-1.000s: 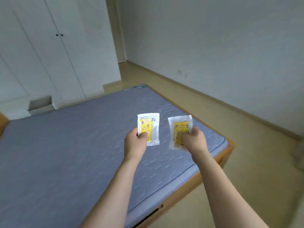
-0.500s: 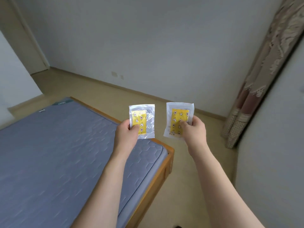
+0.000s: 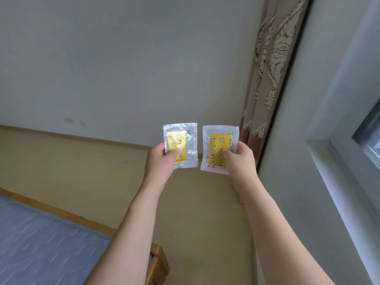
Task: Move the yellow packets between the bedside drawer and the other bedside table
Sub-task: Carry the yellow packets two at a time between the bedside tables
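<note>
I hold two yellow packets upright in front of me, side by side and slightly apart. My left hand point(image 3: 159, 161) pinches the lower left of the left yellow packet point(image 3: 181, 144), thumb on its face. My right hand point(image 3: 239, 161) pinches the lower right of the right yellow packet point(image 3: 219, 147), thumb across its yellow print. Both packets are clear plastic sleeves around a yellow card with stars and flowers. No drawer or bedside table is in view.
The bed point(image 3: 41, 247) with its grey-blue mattress and wooden frame corner point(image 3: 158, 262) fills the lower left. Beige floor point(image 3: 82, 171) runs ahead to a grey wall. A patterned curtain point(image 3: 269, 68) hangs at the right beside a wall and window frame point(image 3: 339, 171).
The view has swung to the right, away from the bed toward the wall corner and curtain. Both hands keep their hold on the packets, carried along in front.
</note>
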